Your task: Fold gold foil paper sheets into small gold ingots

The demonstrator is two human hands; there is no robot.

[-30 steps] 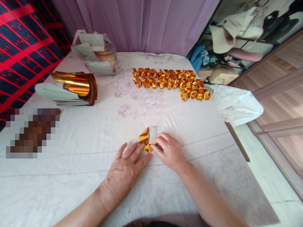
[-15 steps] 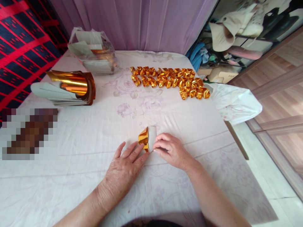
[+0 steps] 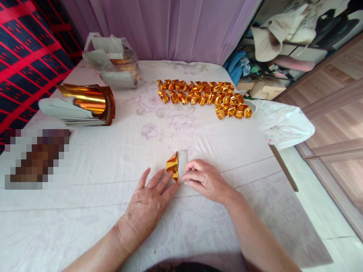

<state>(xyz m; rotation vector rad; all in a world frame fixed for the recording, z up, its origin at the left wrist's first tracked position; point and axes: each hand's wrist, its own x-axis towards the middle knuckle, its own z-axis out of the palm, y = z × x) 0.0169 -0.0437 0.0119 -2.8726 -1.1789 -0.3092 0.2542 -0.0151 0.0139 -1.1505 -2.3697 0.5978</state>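
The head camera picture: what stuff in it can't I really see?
Head view: part of the gold paper, covered by fingers of the left hand.
Head view: whether the right hand pinches the paper, hidden by its own curled fingers.
Head view: what lies behind the blocky patch, blurred by big squares.
Head view: what, if anything, the white bag holds, hidden by its plastic.
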